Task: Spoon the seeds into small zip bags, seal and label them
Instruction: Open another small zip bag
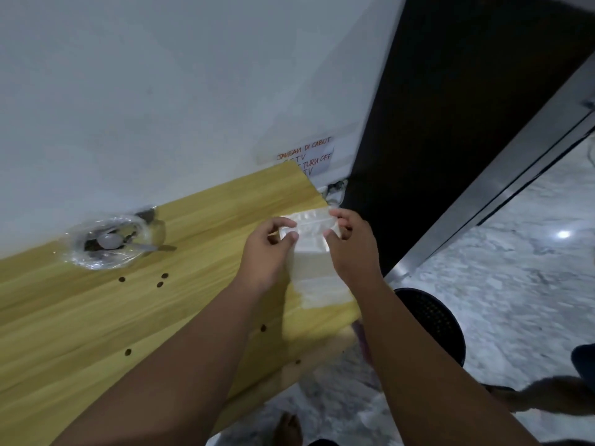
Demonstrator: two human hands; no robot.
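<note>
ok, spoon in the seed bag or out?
In. The spoon lies inside the clear seed bag, bowl among the dark seeds.

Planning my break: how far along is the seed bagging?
Early. No filled, sealed or labelled bag shows on the table. In hand: left hand and right hand pinch a seemingly empty zip bag at its top. To do: the spoon lies in the seeds; spooning, sealing and labelling all remain.
</note>
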